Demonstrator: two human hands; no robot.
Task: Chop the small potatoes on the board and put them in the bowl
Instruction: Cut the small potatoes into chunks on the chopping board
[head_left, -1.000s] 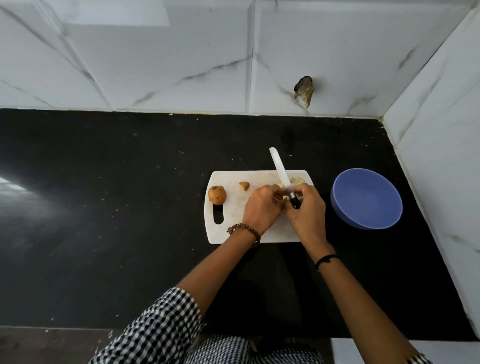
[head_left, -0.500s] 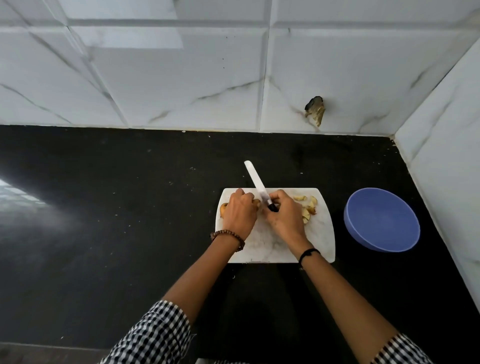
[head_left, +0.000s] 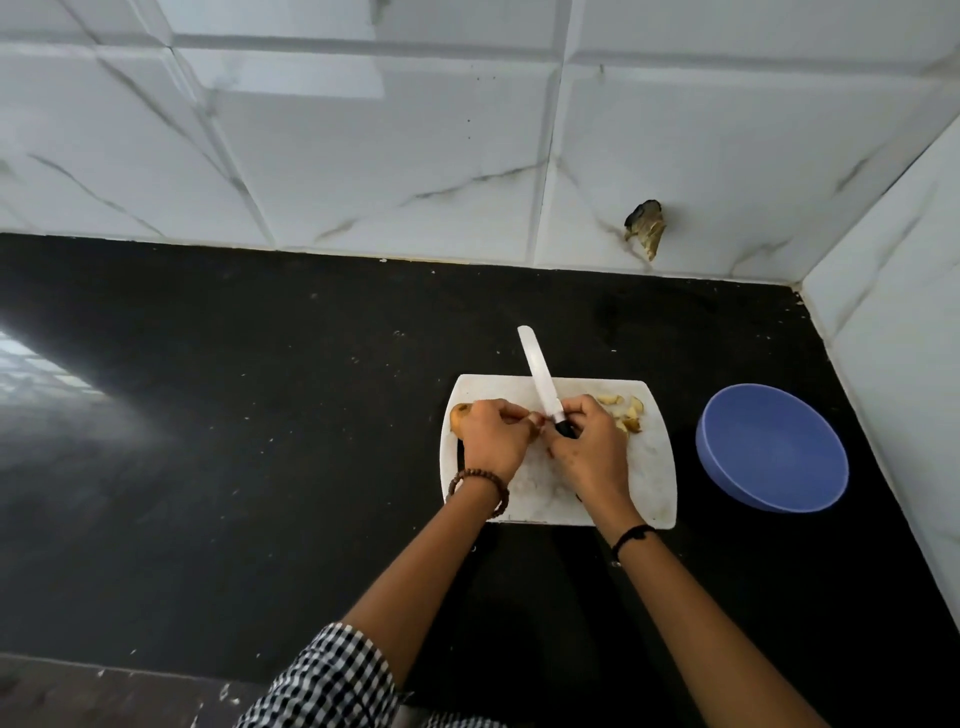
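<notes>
A white cutting board (head_left: 652, 483) lies on the black counter. My right hand (head_left: 589, 447) grips the black handle of a white-bladed knife (head_left: 540, 382) whose blade points away over the board's far edge. My left hand (head_left: 491, 436) is closed over a small piece of potato next to the blade; the piece is mostly hidden by my fingers. A whole small potato (head_left: 458, 415) peeks out at the board's left edge behind my left hand. Several chopped potato pieces (head_left: 626, 413) lie at the board's far right. An empty blue bowl (head_left: 771, 447) stands right of the board.
The black counter (head_left: 260, 415) runs far to the left. White marble-look tiled walls (head_left: 415, 156) close the back and the right side. A broken hole (head_left: 645, 228) marks the back wall above the board.
My hands shifted from the board's right part to its left-middle, leaving the chopped pieces at the right. My left hand closed on another piece beside the whole potato. The view tilted up.
</notes>
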